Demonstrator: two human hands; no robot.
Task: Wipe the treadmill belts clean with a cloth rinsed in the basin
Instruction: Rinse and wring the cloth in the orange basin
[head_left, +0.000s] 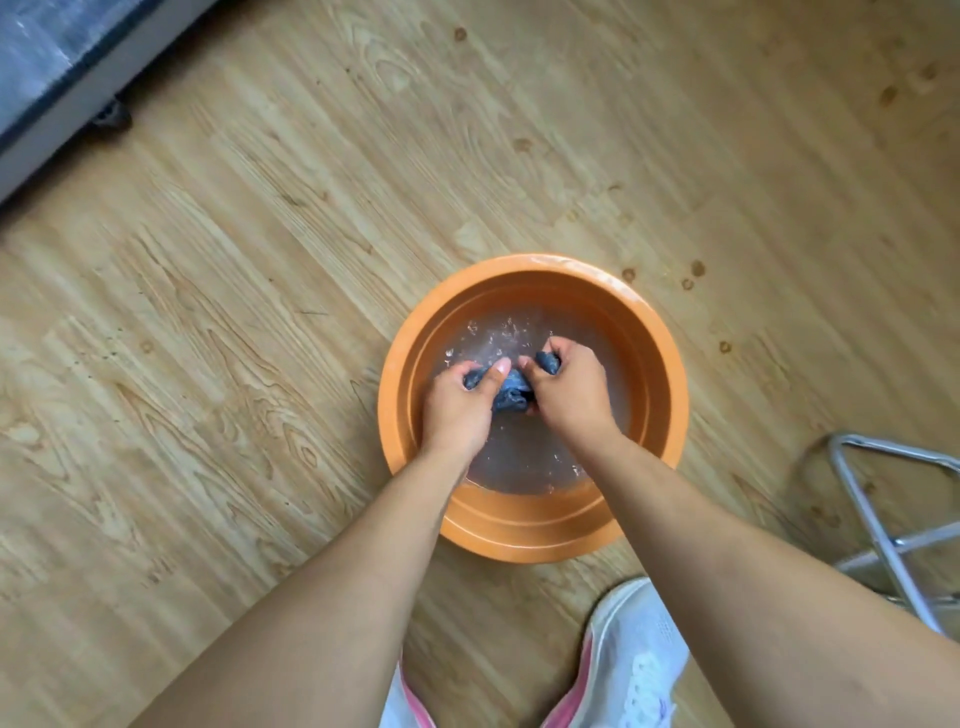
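The cloth (511, 389), dark blue and bunched, sits over the middle of the basin (524, 530), gripped at one end by the left hand (457, 402) and at the other by the right hand (569, 387), fingers curled tight round it. To wring it well, twist the ends opposite ways low over the water so drips fall inside. The orange basin holds shallow, clear water (524, 457) with small bubbles. Well beyond the basin, the treadmill (47, 78) edge shows; a metal frame (878, 525) stands beside it.
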